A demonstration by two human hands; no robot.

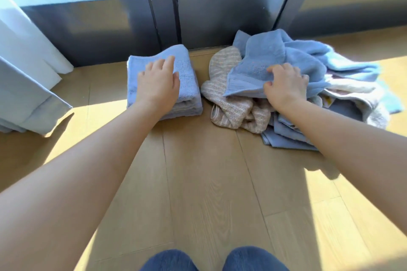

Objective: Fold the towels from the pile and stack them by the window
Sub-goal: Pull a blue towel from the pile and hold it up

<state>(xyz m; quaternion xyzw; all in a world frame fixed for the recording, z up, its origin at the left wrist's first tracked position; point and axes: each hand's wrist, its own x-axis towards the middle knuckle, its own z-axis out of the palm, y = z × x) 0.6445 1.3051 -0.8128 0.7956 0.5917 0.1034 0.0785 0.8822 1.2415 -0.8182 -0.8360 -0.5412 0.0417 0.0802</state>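
Note:
A stack of folded towels (187, 86), blue on top, lies on the wooden floor by the dark window frame. My left hand (158, 81) rests flat on top of it, fingers spread. To the right is a loose pile of towels (343, 72): blue, light blue, white and a beige striped towel (224, 94). My right hand (286, 86) grips the edge of a blue towel (259, 61) lying on top of that pile.
The dark window frame (198, 6) runs along the back. A white curtain (24, 55) hangs at the left and reaches the floor. Bare wooden floor (209, 171) stretches between the towels and my knees (213, 259).

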